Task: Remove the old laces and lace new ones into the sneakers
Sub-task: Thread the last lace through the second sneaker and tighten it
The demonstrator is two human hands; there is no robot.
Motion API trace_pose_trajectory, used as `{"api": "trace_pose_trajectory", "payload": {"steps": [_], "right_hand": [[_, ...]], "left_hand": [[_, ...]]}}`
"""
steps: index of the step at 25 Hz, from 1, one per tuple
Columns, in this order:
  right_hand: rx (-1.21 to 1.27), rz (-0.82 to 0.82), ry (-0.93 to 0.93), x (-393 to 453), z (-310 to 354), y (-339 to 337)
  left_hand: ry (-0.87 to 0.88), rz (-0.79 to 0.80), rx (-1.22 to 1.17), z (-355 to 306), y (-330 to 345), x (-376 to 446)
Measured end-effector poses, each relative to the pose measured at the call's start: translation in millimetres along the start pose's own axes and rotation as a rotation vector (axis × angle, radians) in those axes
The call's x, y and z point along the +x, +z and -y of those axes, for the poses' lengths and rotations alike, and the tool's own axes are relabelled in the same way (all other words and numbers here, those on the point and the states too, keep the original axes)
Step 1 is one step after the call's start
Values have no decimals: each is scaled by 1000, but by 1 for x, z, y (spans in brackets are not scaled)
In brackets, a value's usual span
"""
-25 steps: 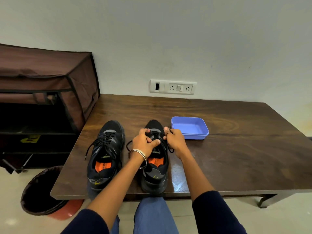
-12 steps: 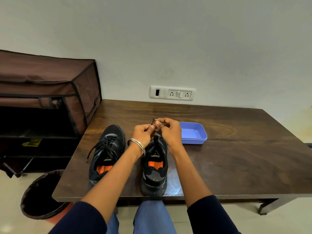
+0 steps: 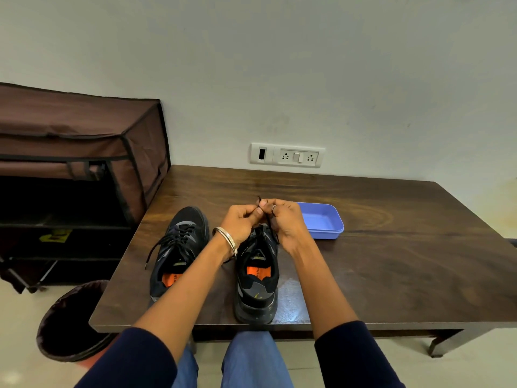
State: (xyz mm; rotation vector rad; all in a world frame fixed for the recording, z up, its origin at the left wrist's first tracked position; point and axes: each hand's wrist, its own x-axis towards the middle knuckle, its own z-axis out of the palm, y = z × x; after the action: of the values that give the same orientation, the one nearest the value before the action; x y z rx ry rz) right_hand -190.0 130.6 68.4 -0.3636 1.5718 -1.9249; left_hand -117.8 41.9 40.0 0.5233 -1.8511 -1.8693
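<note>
As both hands rose from the right black mesh sneaker [image 3: 258, 271] on the dark wooden table [image 3: 391, 264], left hand [image 3: 242, 223] and right hand [image 3: 282, 219] fingers pinched its black lace [image 3: 268, 219], drawing it free.

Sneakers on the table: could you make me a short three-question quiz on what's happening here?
1. True or false: both hands pinch the black lace above the right sneaker.
2. Which sneaker is laced throughout? A) the left sneaker B) the right one
3. Fill in: the blue tray sits on the table to the ____ of the right sneaker.

Key: 1 true, the left hand and the right hand both pinch it; 2 A; 3 right.
</note>
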Motion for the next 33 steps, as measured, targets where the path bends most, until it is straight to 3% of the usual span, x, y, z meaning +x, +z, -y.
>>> {"api": "trace_pose_trajectory", "payload": {"steps": [3, 6, 12, 15, 17, 21, 25, 33], "right_hand": [[66, -15, 27, -3, 0, 5], [-34, -36, 51, -4, 4, 7], [-40, -78, 60, -3, 12, -5], [51, -305, 64, 4, -14, -14], [-57, -466, 77, 11, -41, -17], [-455, -184, 213, 42, -83, -1], [-877, -174, 279, 66, -113, -4], [-974, -204, 279, 31, -92, 2]], "left_hand": [[-162, -26, -314, -10, 5, -5], [-271, -54, -483, -12, 8, -1], [-297, -124, -373, -31, 7, 16], [-250, -160, -361, -50, 13, 32], [-239, -144, -411, -66, 15, 44], [-264, -129, -495, -95, 22, 54], [-210, -124, -512, -117, 26, 53], [-119, -221, -542, -174, 12, 62]]}}
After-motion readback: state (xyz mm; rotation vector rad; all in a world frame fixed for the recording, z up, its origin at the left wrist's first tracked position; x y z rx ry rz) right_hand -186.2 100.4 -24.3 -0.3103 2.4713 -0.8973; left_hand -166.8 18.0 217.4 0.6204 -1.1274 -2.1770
